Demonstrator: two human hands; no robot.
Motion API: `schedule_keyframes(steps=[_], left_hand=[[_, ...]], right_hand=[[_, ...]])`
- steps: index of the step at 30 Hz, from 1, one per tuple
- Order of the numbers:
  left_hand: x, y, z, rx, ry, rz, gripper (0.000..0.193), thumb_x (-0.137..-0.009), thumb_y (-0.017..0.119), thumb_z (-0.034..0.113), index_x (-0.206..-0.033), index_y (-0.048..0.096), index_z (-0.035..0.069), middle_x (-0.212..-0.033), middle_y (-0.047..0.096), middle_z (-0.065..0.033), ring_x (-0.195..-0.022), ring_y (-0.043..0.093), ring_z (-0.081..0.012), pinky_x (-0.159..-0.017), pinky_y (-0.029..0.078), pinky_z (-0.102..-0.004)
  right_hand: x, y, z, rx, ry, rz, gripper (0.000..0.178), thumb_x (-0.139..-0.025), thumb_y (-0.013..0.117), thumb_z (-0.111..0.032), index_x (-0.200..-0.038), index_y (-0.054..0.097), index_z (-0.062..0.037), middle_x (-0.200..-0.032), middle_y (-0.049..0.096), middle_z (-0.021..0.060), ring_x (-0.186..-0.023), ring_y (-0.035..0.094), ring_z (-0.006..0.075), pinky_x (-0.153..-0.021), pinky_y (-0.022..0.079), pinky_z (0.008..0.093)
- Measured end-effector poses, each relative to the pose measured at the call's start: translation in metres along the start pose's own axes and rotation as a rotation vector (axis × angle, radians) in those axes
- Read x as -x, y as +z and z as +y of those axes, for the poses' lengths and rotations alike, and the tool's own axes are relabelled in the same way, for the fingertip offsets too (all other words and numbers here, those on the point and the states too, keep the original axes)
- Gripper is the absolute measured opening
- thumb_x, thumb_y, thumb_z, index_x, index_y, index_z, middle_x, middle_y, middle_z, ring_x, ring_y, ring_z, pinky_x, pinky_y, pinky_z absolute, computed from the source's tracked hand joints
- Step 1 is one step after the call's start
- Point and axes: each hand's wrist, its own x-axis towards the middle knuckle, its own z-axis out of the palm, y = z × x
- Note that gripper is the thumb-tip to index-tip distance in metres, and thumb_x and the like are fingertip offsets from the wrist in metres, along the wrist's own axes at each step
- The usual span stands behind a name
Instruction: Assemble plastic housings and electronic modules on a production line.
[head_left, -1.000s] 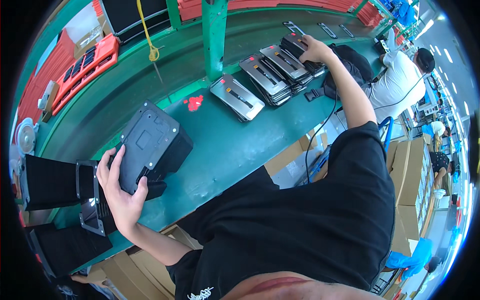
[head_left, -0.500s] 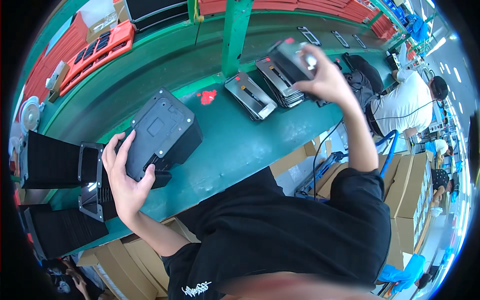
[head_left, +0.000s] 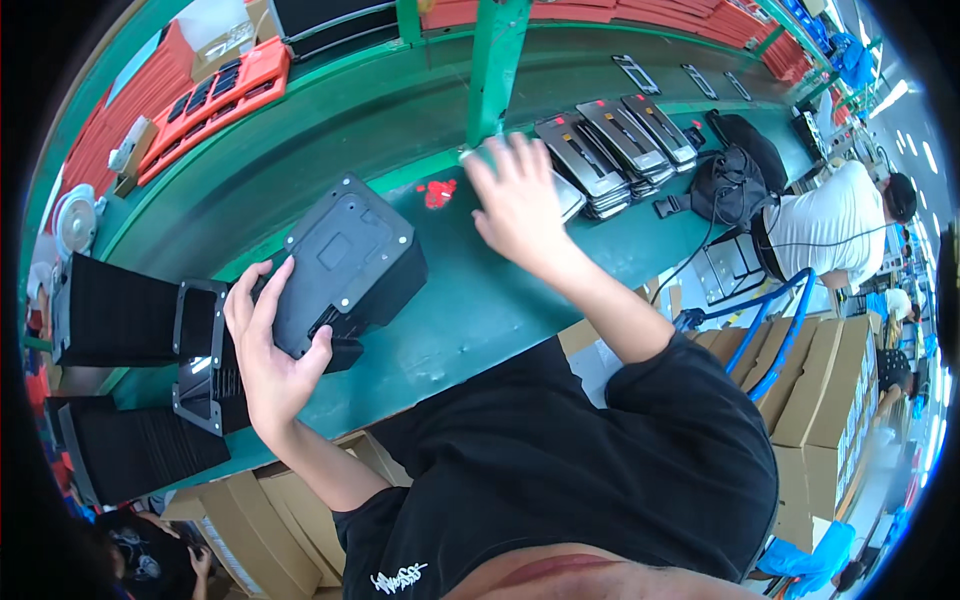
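Note:
My left hand grips the near left edge of a stack of black plastic trays, its thumb and fingers bent around the corner. Fingers stretched and slightly blurred, my right hand is over the nearest pile of phone screen panels, hiding most of it. Nothing shows in that hand. Beside it, more piles of grey phone screen panels with small red tabs lean in a row to the right. A patch of red bits lies on the green bench between the trays and my right hand.
More black tray stacks stand at the far left, near a small fan. An orange rack sits on the shelf. A green post rises behind the bench. To the right are a black bag, cardboard boxes and a seated person.
My right hand has let go of a phone screen panel at the right piles and swung left to the nearest pile. My left hand keeps its grip; the view has shifted slightly.

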Motion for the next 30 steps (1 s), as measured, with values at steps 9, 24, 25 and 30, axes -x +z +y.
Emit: schedule_keyframes(steps=[9, 24, 25, 30], left_hand=[[0.000, 0.000, 0.001, -0.008, -0.052, 0.003, 0.075, -0.060, 0.074, 0.012, -0.134, 0.063, 0.010, -0.137, 0.052, -0.0167, -0.129, 0.045, -0.0383, -0.112, 0.034, -0.0496], [-0.002, -0.001, 0.000, 0.005, -0.030, 0.009, 0.077, -0.058, 0.074, 0.011, -0.134, 0.063, 0.010, -0.137, 0.051, -0.0161, -0.129, 0.045, -0.0376, -0.112, 0.033, -0.0494], [0.000, -0.002, 0.001, -0.007, -0.029, 0.000, 0.076, -0.059, 0.072, 0.011, -0.135, 0.062, 0.010, -0.138, 0.051, -0.0161, -0.130, 0.045, -0.0371, -0.113, 0.033, -0.0483], [0.009, -0.007, 0.007, -0.041, -0.012, -0.034, 0.077, -0.064, 0.070, 0.012, -0.140, 0.057, 0.007, -0.144, 0.050, -0.0168, -0.133, 0.044, -0.0364, -0.115, 0.032, -0.0469]], right_hand=[[0.005, 0.062, 0.008, 0.555, -0.315, -0.142, 0.032, -0.090, 0.055, -0.024, -0.108, 0.072, -0.0030, -0.151, 0.045, 0.0158, -0.145, 0.033, 0.0449, -0.119, 0.020, 0.0655], [0.006, 0.033, 0.003, 0.249, -0.296, -0.122, 0.022, -0.085, 0.065, -0.021, -0.099, 0.069, -0.0050, -0.138, 0.055, 0.0163, -0.137, 0.043, 0.0410, -0.119, 0.023, 0.0645], [0.010, 0.018, -0.009, -0.006, -0.289, -0.166, 0.020, -0.083, 0.069, -0.019, -0.097, 0.068, -0.0053, -0.129, 0.060, 0.0150, -0.129, 0.049, 0.0371, -0.115, 0.030, 0.0590], [-0.007, -0.062, -0.033, -0.666, -0.388, -0.254, 0.022, -0.080, 0.076, -0.016, -0.097, 0.067, -0.0051, -0.104, 0.068, 0.0092, -0.100, 0.063, 0.0284, -0.099, 0.046, 0.0427]])
